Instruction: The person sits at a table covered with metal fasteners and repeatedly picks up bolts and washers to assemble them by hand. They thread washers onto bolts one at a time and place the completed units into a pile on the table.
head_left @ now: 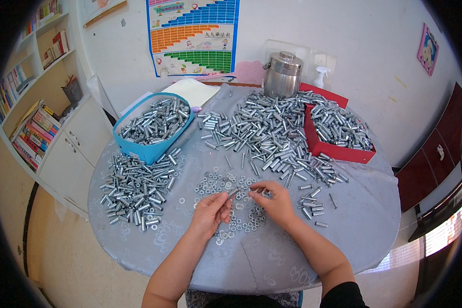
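Observation:
Near the middle of the table my left hand is closed on a metal expansion bolt, its end pointing toward the other hand. My right hand is closed in a pinch near that end; what its fingertips hold is too small to name. Beneath and around both hands lie loose nuts and washers. Right of my right hand are several metal sleeves and pins. A heap of bolts with sleeves lies on the left, and a larger heap of metal sleeves spreads behind the hands.
A blue box full of metal parts stands at the far left, a red box with more at the right. Behind are a steel canister, a white spray bottle and papers. A grey cloth covers the round table.

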Demonstrator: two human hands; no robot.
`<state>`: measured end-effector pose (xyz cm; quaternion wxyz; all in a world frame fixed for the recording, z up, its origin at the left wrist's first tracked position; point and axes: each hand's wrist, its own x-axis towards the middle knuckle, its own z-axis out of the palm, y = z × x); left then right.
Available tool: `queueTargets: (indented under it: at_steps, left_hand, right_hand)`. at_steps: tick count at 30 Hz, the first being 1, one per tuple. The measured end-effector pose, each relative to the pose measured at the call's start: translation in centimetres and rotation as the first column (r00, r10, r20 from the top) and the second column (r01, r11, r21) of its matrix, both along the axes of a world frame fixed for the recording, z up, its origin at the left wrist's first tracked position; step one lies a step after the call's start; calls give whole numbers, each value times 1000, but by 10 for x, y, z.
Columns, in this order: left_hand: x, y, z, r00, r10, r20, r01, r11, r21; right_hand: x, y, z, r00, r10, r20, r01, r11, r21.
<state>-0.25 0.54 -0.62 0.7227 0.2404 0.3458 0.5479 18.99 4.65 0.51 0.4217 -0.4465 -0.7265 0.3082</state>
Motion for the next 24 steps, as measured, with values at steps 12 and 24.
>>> queueTargets:
  at_steps: [12, 24]
  left_hand:
    - [4, -2, 1, 989, -17, -144, 22, 999, 33]
    - [6, -2, -4, 977, 119, -177, -103, 990, 94]
  right_hand:
    - [-3, -3, 6, 963, 194, -186, -187, 981, 57]
    - [6, 1, -7, 966, 223, -133, -249, 939, -237]
